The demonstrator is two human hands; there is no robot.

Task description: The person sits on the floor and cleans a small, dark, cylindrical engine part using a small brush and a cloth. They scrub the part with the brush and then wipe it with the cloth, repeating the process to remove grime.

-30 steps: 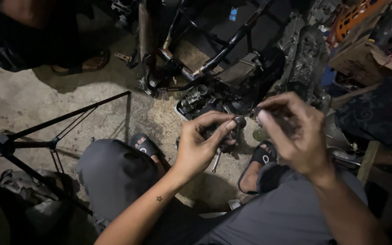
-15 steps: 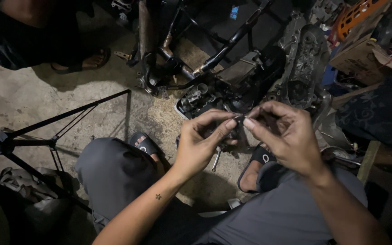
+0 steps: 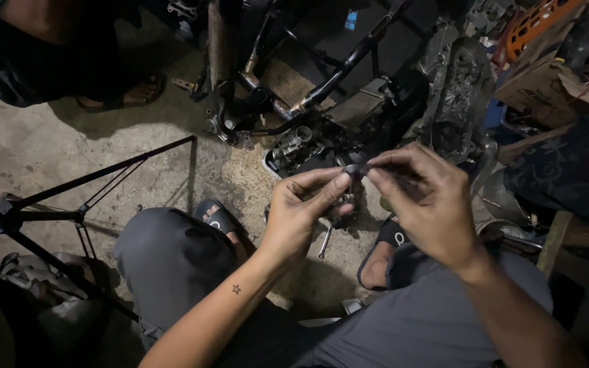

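The left hand (image 3: 301, 215) and the right hand (image 3: 427, 204) meet above the knees. Both pinch one small dark metal part (image 3: 354, 168) between thumb and fingertips, fingers nearly closed. Beyond lies a stripped motorcycle frame (image 3: 349, 61) on concrete floor (image 3: 69, 143).

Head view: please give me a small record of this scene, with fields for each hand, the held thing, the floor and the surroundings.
left hand: left hand pinches a small dark part with its fingertips
right hand: right hand pinches the same part from the other side
held thing: small, dark, too blurred to identify
floor: bare concrete floor; a metal tool lies below the hands
surroundings: black tripod at left; stripped vehicle frame ahead; another person's sandalled foot at upper left
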